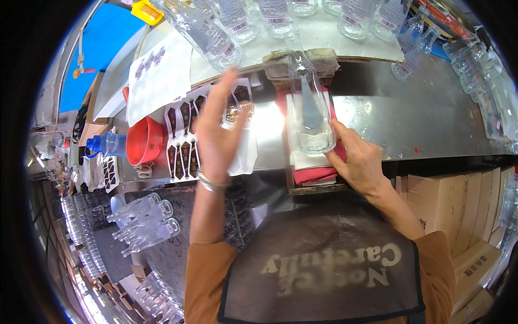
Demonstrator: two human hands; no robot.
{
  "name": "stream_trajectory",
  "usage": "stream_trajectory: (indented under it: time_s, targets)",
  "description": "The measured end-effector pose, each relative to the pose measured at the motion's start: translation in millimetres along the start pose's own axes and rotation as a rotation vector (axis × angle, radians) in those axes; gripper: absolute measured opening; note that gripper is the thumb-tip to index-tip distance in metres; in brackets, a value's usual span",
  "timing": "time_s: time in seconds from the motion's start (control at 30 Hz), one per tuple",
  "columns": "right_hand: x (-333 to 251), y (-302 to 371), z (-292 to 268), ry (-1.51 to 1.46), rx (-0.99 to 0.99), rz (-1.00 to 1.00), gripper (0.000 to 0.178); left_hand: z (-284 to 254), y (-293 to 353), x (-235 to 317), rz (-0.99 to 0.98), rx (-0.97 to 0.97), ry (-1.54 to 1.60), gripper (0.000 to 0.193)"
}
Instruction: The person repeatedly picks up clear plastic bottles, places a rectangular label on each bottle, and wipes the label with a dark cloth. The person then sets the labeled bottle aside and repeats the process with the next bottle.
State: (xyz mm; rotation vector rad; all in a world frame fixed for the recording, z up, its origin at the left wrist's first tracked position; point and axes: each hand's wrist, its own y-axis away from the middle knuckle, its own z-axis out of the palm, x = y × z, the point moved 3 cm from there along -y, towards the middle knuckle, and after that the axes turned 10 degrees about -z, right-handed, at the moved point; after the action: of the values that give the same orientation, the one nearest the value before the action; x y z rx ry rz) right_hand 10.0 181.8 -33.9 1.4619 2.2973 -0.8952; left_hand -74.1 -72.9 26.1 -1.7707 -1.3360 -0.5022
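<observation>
A clear glass bottle (pixel 315 137) lies on its side on a white cloth (pixel 293 129) over a red cloth (pixel 315 175), its base toward me and its neck against a rolled grey rag (pixel 318 58). At the base, the thumb and fingers of my right hand (pixel 360 159) grip the glass from the right. My left hand (pixel 216 135) is slightly blurred, its index finger and thumb spread apart. It hovers over sheets of dark, tie-shaped stickers (pixel 186 148), and I see nothing in it. Part of those sheets is hidden behind the hand and wrist.
Several labelled bottles (pixel 275 16) stand along the far ledge, with one leaning bottle (pixel 208 40). More bottles (pixel 413 56) stand at right. A red bowl (pixel 144 141), blue-capped bottle (pixel 108 144) and printed white sheet (pixel 156 81) are at left. Cardboard boxes (pixel 442 200) stand below right; lying bottles (pixel 145 216), lower left.
</observation>
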Motion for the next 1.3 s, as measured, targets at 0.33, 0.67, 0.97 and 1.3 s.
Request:
stream_trajectory:
  time_s: [0.33, 0.67, 0.97, 1.3]
  targets:
    - [12.2, -1.5, -0.9, -0.118, 0.031, -0.067, 0.062, 59.1, 62.4, 35.2, 0.268, -0.311, -0.175, 0.053]
    - [34.0, -15.1, -20.9, -0.611, -0.139, 0.149, 0.053, 79.7, 41.2, 16.3, -0.014, -0.144, 0.021, 0.06]
    - [44.4, -63.2, 7.4, -0.645, -0.087, 0.228, 0.05, 91.1, 47.2, 9.7, -0.08, -0.137, 0.197, 0.049]
    - [51.9, -60.3, 11.1, -0.797, -0.109, 0.201, 0.049, 92.8, 46.6, 0.5, -0.08, -0.128, 0.342, 0.049]
